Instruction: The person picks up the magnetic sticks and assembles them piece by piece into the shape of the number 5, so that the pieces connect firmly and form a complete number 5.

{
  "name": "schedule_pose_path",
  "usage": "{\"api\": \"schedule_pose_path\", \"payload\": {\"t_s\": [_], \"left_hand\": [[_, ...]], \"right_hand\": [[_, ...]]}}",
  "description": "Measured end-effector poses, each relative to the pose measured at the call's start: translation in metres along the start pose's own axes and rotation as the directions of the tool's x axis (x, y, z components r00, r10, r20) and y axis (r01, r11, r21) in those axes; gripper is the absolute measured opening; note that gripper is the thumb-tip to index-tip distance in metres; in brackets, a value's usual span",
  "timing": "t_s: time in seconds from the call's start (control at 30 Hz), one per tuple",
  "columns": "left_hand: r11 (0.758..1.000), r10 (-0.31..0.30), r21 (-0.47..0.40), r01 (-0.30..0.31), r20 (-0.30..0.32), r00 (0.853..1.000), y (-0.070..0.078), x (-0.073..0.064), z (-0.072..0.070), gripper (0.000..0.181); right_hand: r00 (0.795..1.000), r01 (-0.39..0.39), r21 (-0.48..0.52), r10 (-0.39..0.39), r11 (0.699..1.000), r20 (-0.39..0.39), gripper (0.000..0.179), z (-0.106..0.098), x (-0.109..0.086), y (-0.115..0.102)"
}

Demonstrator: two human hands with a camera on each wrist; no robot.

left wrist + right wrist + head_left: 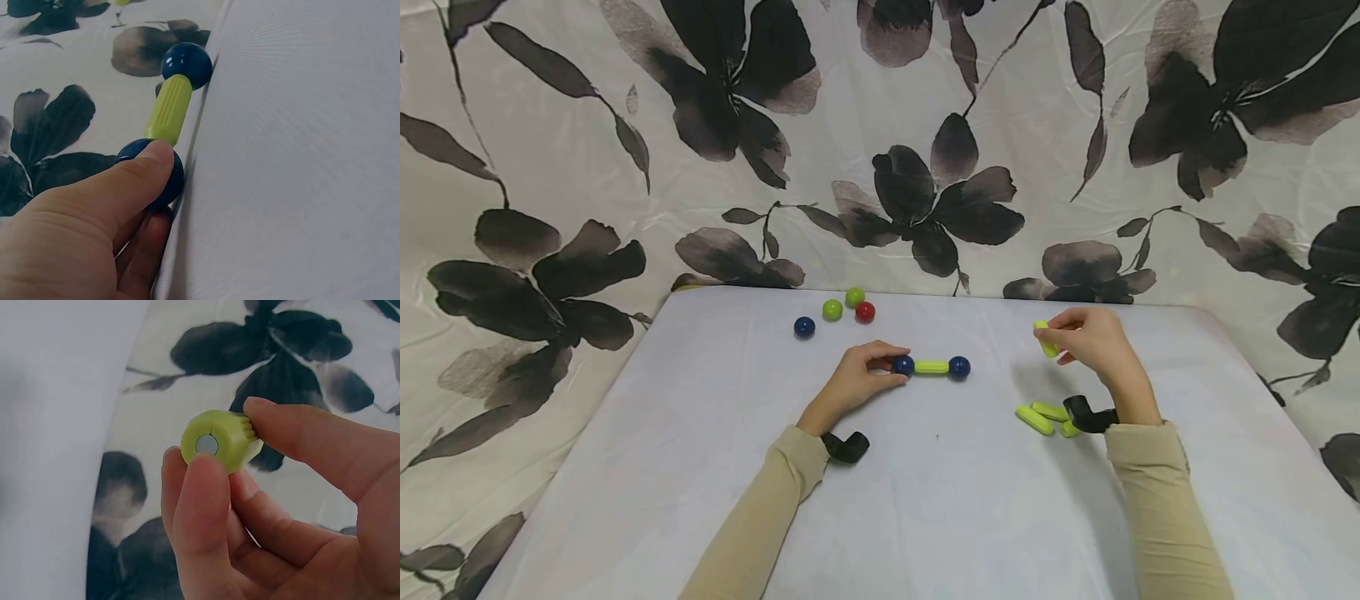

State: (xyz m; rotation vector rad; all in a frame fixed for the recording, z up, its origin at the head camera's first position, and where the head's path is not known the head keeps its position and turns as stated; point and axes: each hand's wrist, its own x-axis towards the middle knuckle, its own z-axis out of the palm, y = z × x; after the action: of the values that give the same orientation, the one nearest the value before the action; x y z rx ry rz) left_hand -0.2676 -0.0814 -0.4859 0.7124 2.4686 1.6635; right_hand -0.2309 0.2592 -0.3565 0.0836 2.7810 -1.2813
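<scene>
My left hand (pixel 859 372) pinches a dark blue ball (pixel 174 178) between thumb and fingers. That ball joins one end of a yellow-green magnetic rod (pixel 932 367), and a second blue ball (pixel 959 368) sits on the rod's other end. On the right, my right hand (pixel 1096 340) holds another yellow-green rod (pixel 222 434) raised over the table, its grey metal end showing in the right wrist view. Below that hand several loose yellow-green rods (pixel 1034 420) lie in a small group, partly hidden by the black wrist camera.
Toward the table's back edge lie a loose blue ball (pixel 804 327), two green balls (pixel 832 310) and a red ball (pixel 865 312). A white cloth covers the table (pixel 940 500). Behind it hangs a floral curtain (pixel 820 150).
</scene>
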Motion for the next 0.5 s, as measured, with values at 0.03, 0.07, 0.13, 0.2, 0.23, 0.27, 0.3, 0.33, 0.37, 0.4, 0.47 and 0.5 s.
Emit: {"api": "schedule_pose_path", "payload": {"t_s": [0.03, 0.07, 0.13, 0.2, 0.23, 0.27, 0.3, 0.33, 0.37, 0.4, 0.47, 0.5], "left_hand": [[1.0, 0.005, 0.006, -0.005, 0.001, 1.0, 0.0, 0.0, 0.0, 0.044], [1.0, 0.009, 0.012, -0.009, 0.002, 1.0, 0.001, 0.0, 0.0, 0.044], [0.999, 0.015, 0.033, -0.016, 0.005, 1.0, 0.001, 0.0, -0.001, 0.044], [0.998, 0.019, 0.053, -0.019, 0.01, 1.0, 0.001, 0.0, -0.001, 0.044], [0.998, 0.019, 0.061, -0.02, 0.013, 1.0, 0.002, 0.0, -0.001, 0.044], [0.997, 0.018, 0.069, -0.019, 0.016, 1.0, 0.002, 0.0, -0.001, 0.044], [0.997, 0.018, 0.076, -0.019, 0.019, 1.0, 0.001, 0.001, -0.001, 0.044], [0.996, 0.018, 0.082, -0.019, 0.022, 1.0, 0.001, 0.001, -0.001, 0.044], [0.996, 0.018, 0.088, -0.02, 0.024, 1.0, 0.001, 0.001, -0.001, 0.044], [0.995, 0.019, 0.092, -0.021, 0.025, 0.999, 0.001, 0.001, -0.001, 0.044], [0.995, 0.022, 0.1, -0.024, 0.028, 0.999, 0.0, 0.001, -0.001, 0.044], [0.994, 0.024, 0.104, -0.027, 0.028, 0.999, 0.0, 0.001, -0.001, 0.044]], "right_hand": [[1.0, 0.013, 0.006, -0.013, 1.0, -0.001, 0.037, 0.002, 0.0, -0.004], [1.0, 0.021, 0.007, -0.021, 1.0, -0.002, 0.037, 0.004, -0.001, -0.008], [0.999, 0.039, 0.007, -0.039, 0.999, -0.003, 0.035, 0.008, -0.002, -0.016], [0.998, 0.056, 0.005, -0.056, 0.998, -0.003, 0.035, 0.012, -0.003, -0.024], [0.998, 0.067, 0.003, -0.067, 0.998, -0.004, 0.034, 0.015, -0.003, -0.027], [0.997, 0.075, 0.001, -0.075, 0.997, -0.006, 0.033, 0.017, -0.004, -0.031], [0.997, 0.082, 0.004, -0.082, 0.997, -0.008, 0.033, 0.019, -0.004, -0.034], [0.996, 0.089, 0.011, -0.089, 0.996, -0.01, 0.033, 0.021, -0.005, -0.037], [0.995, 0.097, 0.018, -0.096, 0.995, -0.012, 0.033, 0.023, -0.005, -0.04], [0.995, 0.103, 0.026, -0.103, 0.994, -0.014, 0.032, 0.026, -0.005, -0.043], [0.994, 0.112, 0.048, -0.111, 0.993, -0.017, 0.032, 0.031, -0.005, -0.048], [0.993, 0.116, 0.067, -0.115, 0.991, -0.017, 0.032, 0.033, -0.005, -0.05]]}}
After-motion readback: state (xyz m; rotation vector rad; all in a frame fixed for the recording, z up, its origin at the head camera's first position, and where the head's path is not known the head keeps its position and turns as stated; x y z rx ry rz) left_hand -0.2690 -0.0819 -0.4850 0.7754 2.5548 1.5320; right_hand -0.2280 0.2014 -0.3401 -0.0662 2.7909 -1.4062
